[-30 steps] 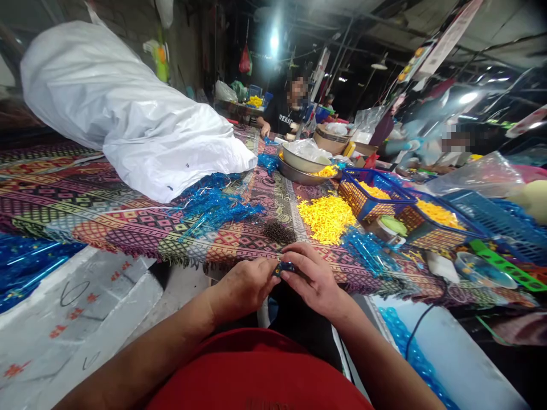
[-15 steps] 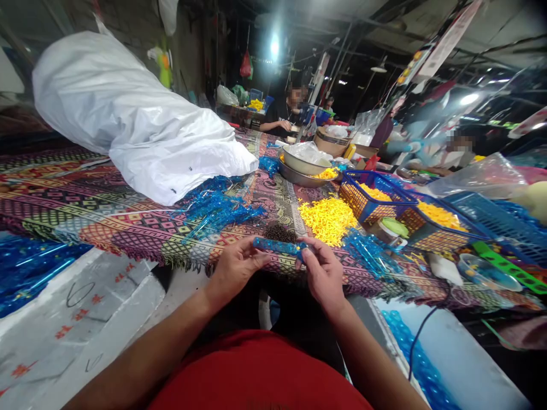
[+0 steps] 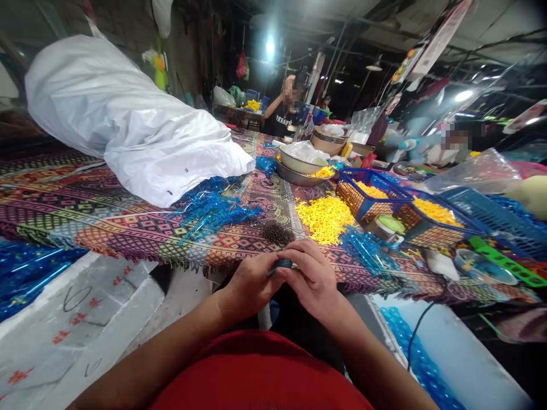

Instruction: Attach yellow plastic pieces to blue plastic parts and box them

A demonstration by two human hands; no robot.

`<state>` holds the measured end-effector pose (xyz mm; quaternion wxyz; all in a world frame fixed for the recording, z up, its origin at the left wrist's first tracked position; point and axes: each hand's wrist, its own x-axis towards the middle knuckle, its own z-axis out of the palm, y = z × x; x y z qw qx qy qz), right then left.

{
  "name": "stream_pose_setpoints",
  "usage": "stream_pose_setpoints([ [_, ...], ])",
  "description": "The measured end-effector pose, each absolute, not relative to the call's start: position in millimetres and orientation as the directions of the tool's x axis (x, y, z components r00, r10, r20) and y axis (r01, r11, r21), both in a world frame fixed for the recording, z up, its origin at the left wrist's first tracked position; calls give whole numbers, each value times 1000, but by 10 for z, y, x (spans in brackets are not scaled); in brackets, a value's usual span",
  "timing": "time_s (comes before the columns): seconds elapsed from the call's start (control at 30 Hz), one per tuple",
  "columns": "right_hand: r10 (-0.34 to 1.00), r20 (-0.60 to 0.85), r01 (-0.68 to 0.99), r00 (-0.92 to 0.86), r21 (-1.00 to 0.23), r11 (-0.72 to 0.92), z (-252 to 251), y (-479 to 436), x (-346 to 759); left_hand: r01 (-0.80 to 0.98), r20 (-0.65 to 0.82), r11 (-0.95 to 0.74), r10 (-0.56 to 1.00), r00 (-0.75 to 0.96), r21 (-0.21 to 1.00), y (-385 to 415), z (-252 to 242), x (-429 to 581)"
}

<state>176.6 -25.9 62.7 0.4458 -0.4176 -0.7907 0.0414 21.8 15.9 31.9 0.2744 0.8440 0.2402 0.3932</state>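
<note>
The left hand (image 3: 252, 283) and right hand (image 3: 310, 279) meet just off the near edge of the patterned cloth worktop (image 3: 128, 228). Both grips are closed on a small blue plastic piece (image 3: 280, 265), mostly hidden by the fingers. Just beyond sits a dark heap of small bits (image 3: 277, 232), with a pile of yellow plastic pieces (image 3: 325, 218) farther right.

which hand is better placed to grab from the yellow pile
Right, probably: the right hand sits closer to the yellow pile than the left hand, though both hold the blue piece.
</note>
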Motion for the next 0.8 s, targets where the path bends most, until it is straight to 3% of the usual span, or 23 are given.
stream_pose_setpoints([
  [0.2, 722, 654, 649, -227, -451, 612, 613, -392, 1715, 206, 629, -848, 506, 591, 488, 74, 318, 200],
  [0.37, 754, 634, 593, -173, -545, 593, 416, -260, 1593, 311, 546, -824, 552, 630, 474, 118, 198, 107],
  [0.47, 794, 582, 553, -175, -609, 568, 301, -149, 1623, 496, 476, -792, 611, 633, 357, 297, 171, -334],
  [0.53, 833, 542, 556, -112, -660, 505, 232, -102, 1749, 723, 481, -645, 729, 486, 247, 449, 212, -872],
  [0.63, 880, 468, 518, 79, -773, 365, 93, -51, 2038, 980, 436, -176, 892, 120, 90, 624, 313, -1893],
  [0.73, 908, 354, 439, 224, -868, 230, -79, 3, 2273, 984, 227, 177, 959, -168, -23, 691, 306, -2854],
  [0.8, 912, 312, 408, 268, -894, 186, -171, 34, 2345, 946, 142, 324, 937, -319, -14, 688, 197, -3334],
])
